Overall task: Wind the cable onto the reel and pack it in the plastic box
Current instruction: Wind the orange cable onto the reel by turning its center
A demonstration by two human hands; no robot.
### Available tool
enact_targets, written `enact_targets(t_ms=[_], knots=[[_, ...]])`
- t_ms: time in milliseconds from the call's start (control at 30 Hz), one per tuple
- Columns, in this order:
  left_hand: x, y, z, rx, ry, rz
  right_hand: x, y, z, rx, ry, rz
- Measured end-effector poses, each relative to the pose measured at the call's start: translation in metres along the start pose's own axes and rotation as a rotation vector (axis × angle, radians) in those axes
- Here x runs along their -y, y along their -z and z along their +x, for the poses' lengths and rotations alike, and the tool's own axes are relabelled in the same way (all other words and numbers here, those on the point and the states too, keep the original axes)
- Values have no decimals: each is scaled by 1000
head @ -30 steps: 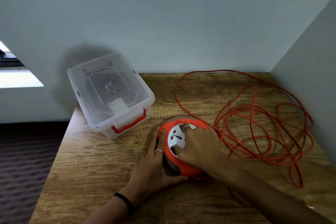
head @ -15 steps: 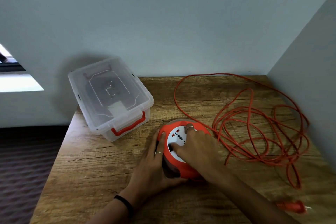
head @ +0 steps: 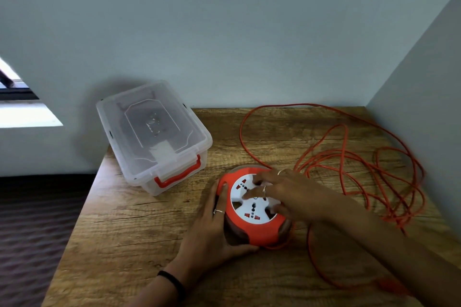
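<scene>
An orange cable reel [head: 257, 228] with a white socket face lies flat on the wooden table [head: 139, 232]. My left hand [head: 212, 229] clasps its left side. My right hand [head: 282, 194] rests on top, fingers pressed on the white face, blurred by motion. A long orange cable [head: 361, 164] lies in loose loops to the right of the reel and runs around behind it. Its orange plug [head: 391, 285] lies near the table's front right, blurred. The clear plastic box [head: 152, 132] with a shut lid and orange handle stands at the back left.
Pale walls close off the back and the right side of the table. The table's left edge drops to a dark patterned floor [head: 37, 232]. A window [head: 15, 97] shows at the far left.
My right hand has turned on the reel's top, uncovering more of the white socket face. The cable loops have shifted toward the reel, and the plug has slid leftward.
</scene>
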State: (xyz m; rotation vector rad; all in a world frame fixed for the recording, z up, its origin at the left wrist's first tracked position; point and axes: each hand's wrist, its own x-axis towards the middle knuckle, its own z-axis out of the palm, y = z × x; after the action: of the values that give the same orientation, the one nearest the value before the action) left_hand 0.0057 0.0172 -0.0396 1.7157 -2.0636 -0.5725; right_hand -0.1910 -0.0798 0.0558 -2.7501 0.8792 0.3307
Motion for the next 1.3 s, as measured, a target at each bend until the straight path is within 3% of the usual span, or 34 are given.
enact_targets(t_ms=[400,733,933,1200,1300], knots=[[-4,4,1,6,-12,-46,-7,9,21,109,185,-330],[-5,5,0,14,-7,-71,-19,-5,17,-100,307,-423],[0,0,2,27,68,-75,3,-24,18,-231,70,-284],[1,-1,2,31,96,-22,57,-36,37,-266,-555,65],[1,-1,2,31,102,-17,61,-44,44,-343,-681,138]])
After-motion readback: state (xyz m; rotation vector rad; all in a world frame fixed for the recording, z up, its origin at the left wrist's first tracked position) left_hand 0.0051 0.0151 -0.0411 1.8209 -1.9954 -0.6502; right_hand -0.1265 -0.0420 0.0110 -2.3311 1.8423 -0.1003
